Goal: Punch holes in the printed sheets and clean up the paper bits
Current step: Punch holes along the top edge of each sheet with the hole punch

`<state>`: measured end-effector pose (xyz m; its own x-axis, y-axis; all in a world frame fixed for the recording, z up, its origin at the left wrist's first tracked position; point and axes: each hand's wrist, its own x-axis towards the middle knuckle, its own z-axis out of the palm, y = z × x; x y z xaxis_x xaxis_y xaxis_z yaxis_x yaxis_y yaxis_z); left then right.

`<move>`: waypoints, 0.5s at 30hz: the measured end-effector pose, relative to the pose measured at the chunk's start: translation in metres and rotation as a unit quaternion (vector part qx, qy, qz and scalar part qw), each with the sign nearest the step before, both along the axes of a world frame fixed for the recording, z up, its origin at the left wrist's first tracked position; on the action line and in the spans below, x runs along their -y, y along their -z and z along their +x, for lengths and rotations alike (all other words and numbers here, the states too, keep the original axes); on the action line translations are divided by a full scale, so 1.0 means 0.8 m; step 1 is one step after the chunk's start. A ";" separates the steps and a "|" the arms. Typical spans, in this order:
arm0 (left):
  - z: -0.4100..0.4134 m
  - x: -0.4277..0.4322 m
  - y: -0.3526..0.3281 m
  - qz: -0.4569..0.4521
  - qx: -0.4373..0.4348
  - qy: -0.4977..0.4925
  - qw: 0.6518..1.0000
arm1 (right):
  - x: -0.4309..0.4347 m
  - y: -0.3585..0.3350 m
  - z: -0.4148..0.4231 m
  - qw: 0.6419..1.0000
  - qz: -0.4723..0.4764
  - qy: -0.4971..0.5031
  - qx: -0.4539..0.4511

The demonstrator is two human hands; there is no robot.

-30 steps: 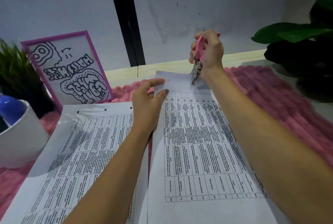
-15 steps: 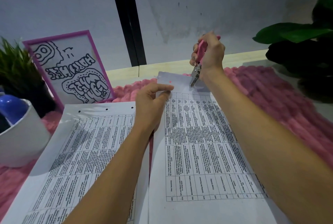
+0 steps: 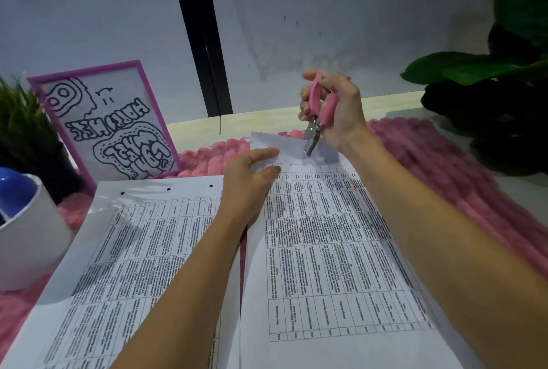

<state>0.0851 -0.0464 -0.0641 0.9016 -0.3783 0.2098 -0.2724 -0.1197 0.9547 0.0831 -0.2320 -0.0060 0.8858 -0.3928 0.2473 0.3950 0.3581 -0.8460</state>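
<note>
Right-hand grip: the right hand is wrapped round the two pink handles of the hole punch, with the nose pointing down. The handles stand apart, so I judge the squeeze is not yet made.
Punch nose: the metal tip sits at the far margin of the right sheet, near the middle of that edge. I cannot tell whether the paper is already between the jaws.
Left hand: the left hand lies on the right sheet's far-left corner. Forefinger and thumb are laid straight on the paper, pressing it down and clasping nothing.
Key relation: the right sheet's long axis runs from the far margin back toward the person. The margin to be punched runs crosswise, directly under the grip, and the punch meets it from the far side. The right hand is the nearer to that margin, while the left only steadies.
Stage: by my reading, a hole is about to be made in this sheet, with the clean-up yet to come.
Next to the right sheet: the left sheet lies just beside its left edge, with three punched holes along its far margin.
Under and beyond the right sheet: a pink woolly mat shows past its far and right edges.
Far left of the right sheet: a framed drawing stands upright.
Risk: if the pressing hand lifts, the margin could slide and the hole land crooked.
</note>
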 end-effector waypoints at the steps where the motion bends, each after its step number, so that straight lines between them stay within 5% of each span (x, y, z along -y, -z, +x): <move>1: -0.001 0.000 -0.001 -0.002 -0.004 -0.001 1.000 | 0.003 0.001 -0.003 1.000 0.003 -0.006 0.004; 15: -0.001 -0.004 0.000 -0.049 -0.036 0.012 0.998 | 0.059 0.000 -0.023 0.993 -0.027 0.114 -0.016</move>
<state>0.0841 -0.0428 -0.0640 0.9066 -0.3804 0.1828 -0.2050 -0.0182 0.9786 0.0649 -0.2793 -0.0057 0.7830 -0.5707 0.2476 0.4338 0.2156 -0.8748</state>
